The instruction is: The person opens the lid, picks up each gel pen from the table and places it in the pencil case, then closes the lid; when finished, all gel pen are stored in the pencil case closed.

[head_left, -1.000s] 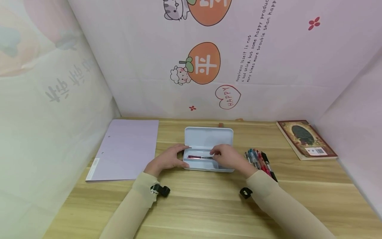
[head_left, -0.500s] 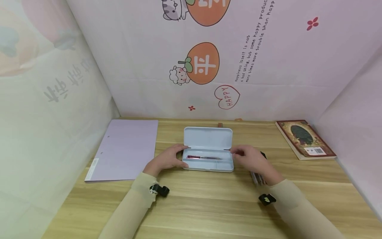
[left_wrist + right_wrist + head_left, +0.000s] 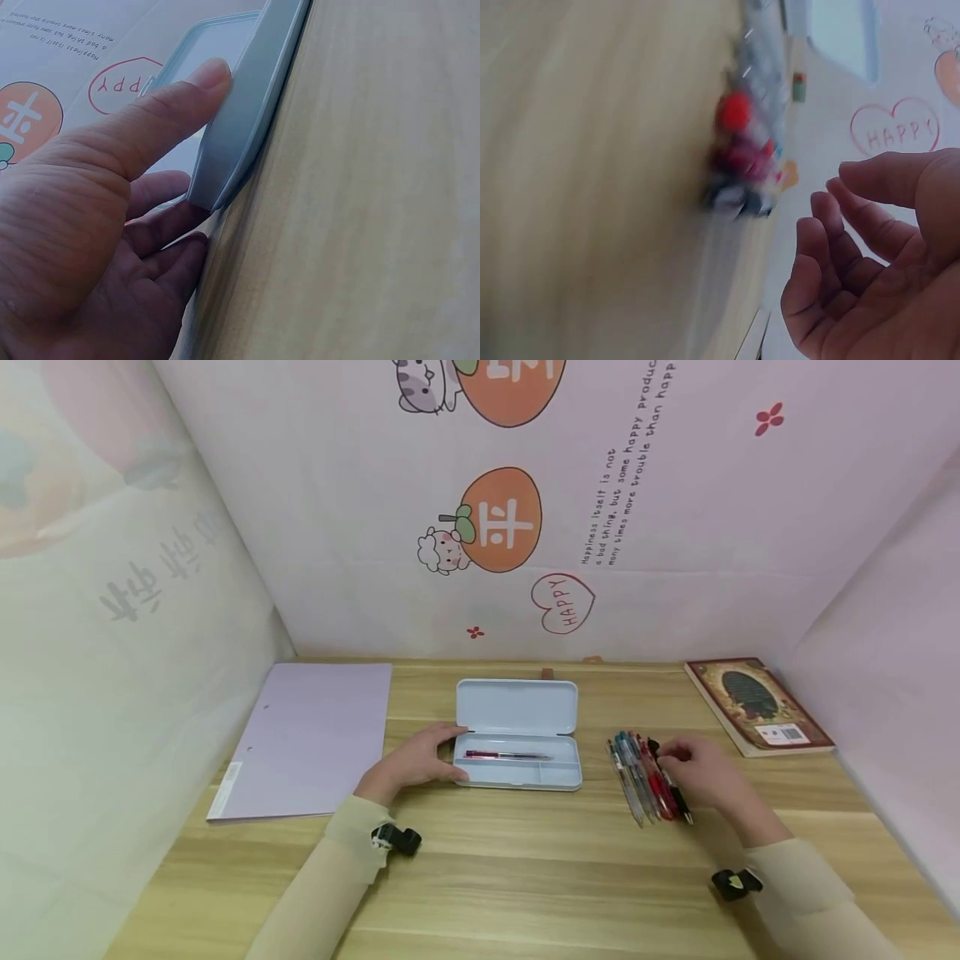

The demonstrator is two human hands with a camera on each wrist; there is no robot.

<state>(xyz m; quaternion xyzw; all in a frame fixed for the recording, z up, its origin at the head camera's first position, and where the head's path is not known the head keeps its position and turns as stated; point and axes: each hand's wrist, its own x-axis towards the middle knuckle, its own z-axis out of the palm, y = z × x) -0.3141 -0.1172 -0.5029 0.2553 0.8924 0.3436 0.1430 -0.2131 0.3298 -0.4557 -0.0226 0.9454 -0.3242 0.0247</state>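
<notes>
A light blue pencil case [image 3: 517,706] lies with its lid up in the middle of the table. One pen [image 3: 506,755] with a dark red end rests in its long back compartment. My left hand [image 3: 412,764] holds the case's left end, the thumb at the front corner and the fingers behind; the left wrist view shows the thumb on the case wall [image 3: 251,112]. Over the right side of a row of several pens [image 3: 647,781] hovers my right hand [image 3: 705,772]. In the right wrist view its fingers [image 3: 810,277] are loosely bent with nothing between them, apart from the blurred pens.
A pale purple pad [image 3: 315,735] lies at the left. At the back right is a book [image 3: 757,706] with an ornate cover. Behind the case sits a small brown block [image 3: 547,674]. Printed cloth walls [image 3: 675,610] enclose the table on three sides.
My right hand has left the pencil case, where the pen now lies alone, and moved right to the row of pens. The left hand keeps its place on the case.
</notes>
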